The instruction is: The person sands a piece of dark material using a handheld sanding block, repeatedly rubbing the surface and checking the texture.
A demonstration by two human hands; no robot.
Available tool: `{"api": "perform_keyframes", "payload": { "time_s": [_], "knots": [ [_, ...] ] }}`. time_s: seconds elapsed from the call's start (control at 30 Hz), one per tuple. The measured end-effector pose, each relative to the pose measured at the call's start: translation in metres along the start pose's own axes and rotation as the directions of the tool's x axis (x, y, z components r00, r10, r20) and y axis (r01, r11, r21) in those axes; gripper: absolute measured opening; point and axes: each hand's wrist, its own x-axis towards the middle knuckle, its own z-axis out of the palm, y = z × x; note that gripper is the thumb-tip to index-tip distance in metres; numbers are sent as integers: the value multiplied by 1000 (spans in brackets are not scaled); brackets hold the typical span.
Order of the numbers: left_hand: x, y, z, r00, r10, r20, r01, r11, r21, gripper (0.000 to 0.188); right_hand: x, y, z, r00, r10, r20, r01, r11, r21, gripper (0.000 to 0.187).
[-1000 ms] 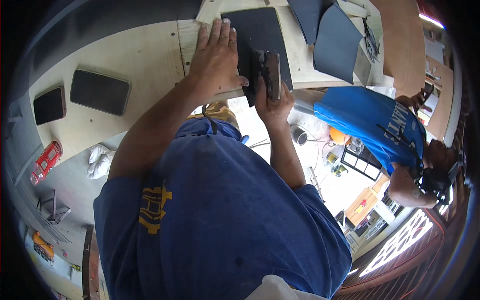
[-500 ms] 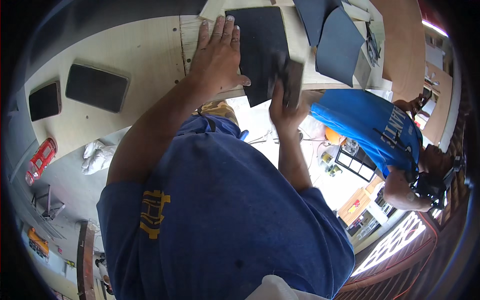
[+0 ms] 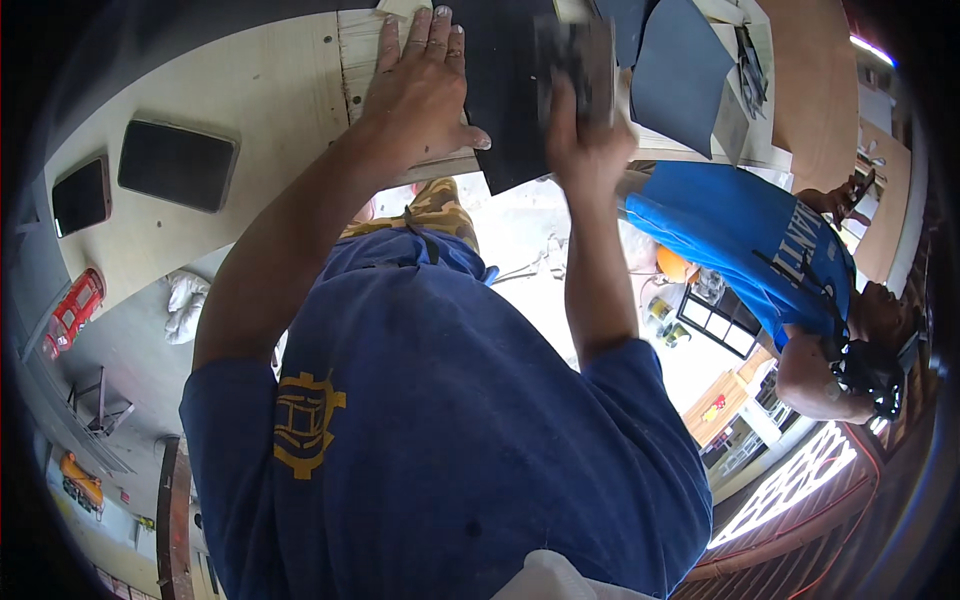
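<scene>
On the pale wooden tabletop lies a black sheet, its near corner hanging past the table's edge. My left hand rests flat along the sheet's left side, fingers stretched out and thumb touching the sheet. A dark, flat rectangular piece, smeared by motion, is gripped in my right hand, thumb on its upper face. It is over the right part of the sheet; whether it touches the sheet cannot be told.
Grey-black sheets overlap to the right, beside thin dark scraps. Two phones, one larger and one smaller, lie at the left near a red-labelled bottle. A person in a blue shirt is at the right, holding a phone.
My right hand has moved away from me and slightly right with the dark rectangular piece. The left hand keeps its place on the sheet while the whole view has shifted a little.
</scene>
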Motion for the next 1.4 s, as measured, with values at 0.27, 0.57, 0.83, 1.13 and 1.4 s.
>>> {"api": "perform_keyframes", "payload": {
  "time_s": [0.27,0.57,0.83,1.13,1.4],
  "knots": [
    [3,4,-5,1000,18,-10,-18,1000,-25,116,-38,10,10,1000,-22,-16,21,1000,-16,19],
    [-3,2,-2,1000,-19,-1,19,1000,-3,116,4,-9,12,985,-169,-29,168,985,-36,12],
    [0,7,-7,999,24,-21,-25,999,-32,115,-34,0,14,988,-134,79,141,984,-106,14],
    [-5,0,-15,999,-4,-53,-1,995,-99,109,57,0,-16,682,613,399,-606,167,778,13],
    [-2,9,-56,445,300,-844,-482,875,57,19,15,-29,-53,727,521,446,-566,87,820,23]
  ]
}}
